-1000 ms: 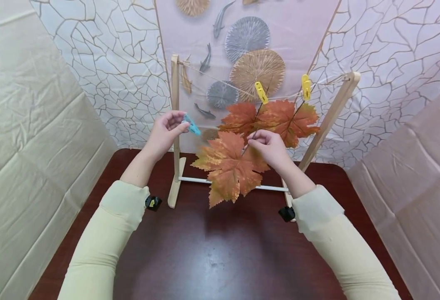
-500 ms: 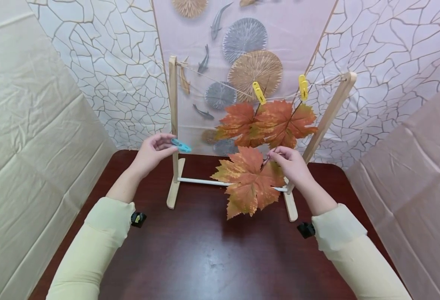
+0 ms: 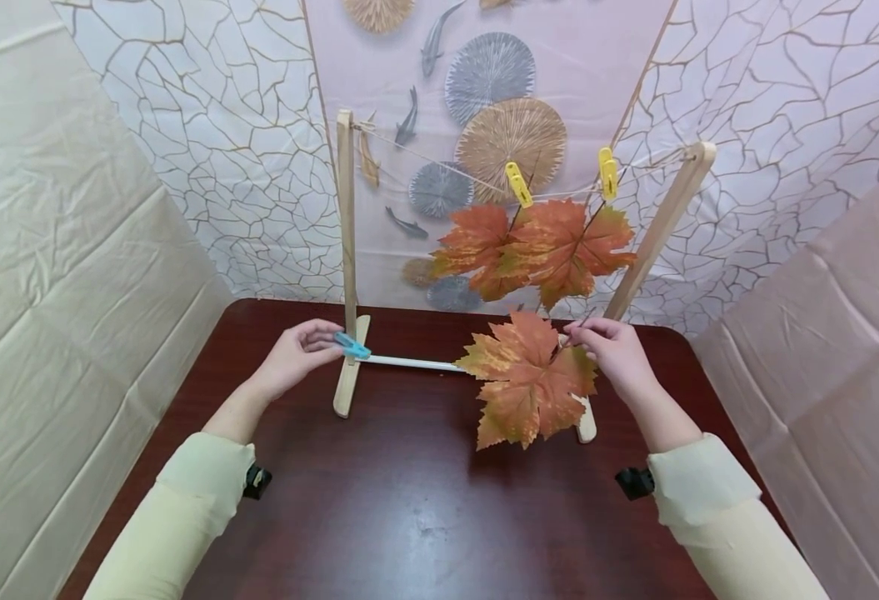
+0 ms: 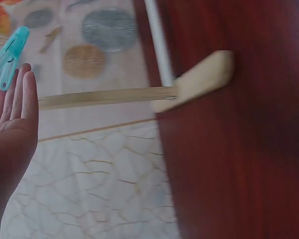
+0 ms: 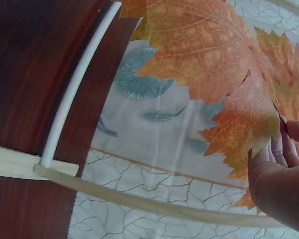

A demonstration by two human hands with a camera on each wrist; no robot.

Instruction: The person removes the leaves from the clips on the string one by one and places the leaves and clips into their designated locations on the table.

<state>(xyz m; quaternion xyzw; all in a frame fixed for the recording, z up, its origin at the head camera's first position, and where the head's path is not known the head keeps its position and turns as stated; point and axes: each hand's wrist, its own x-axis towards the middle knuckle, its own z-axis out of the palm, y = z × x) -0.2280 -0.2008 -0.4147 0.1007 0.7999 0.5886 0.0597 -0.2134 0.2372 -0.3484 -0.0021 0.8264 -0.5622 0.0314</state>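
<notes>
My left hand (image 3: 298, 357) pinches a light blue clothespin (image 3: 353, 346) near the foot of the stand's left post; the left wrist view shows the clothespin (image 4: 14, 52) at the fingertips. On the other side, my right hand (image 3: 619, 354) pinches the thin dark stem of an orange maple leaf (image 3: 532, 385), which hangs in front of the stand's white bar. The right wrist view shows this leaf (image 5: 204, 55) spread beside the fingers. Behind it, two more orange leaves (image 3: 570, 246) hang from a string, held by yellow clothespins (image 3: 518, 185).
A wooden stand has a left post (image 3: 347, 225), a right post (image 3: 664, 225) and a white lower bar (image 3: 409, 363). The string (image 3: 427, 157) runs between the post tops. The dark red table (image 3: 409, 500) meets patterned cloth at the back and beige cloth walls (image 3: 72, 275) at the sides.
Both hands have come down and spread apart, the left with the blue clothespin, the right with the leaf. The hanging leaves and yellow clothespins stay in place.
</notes>
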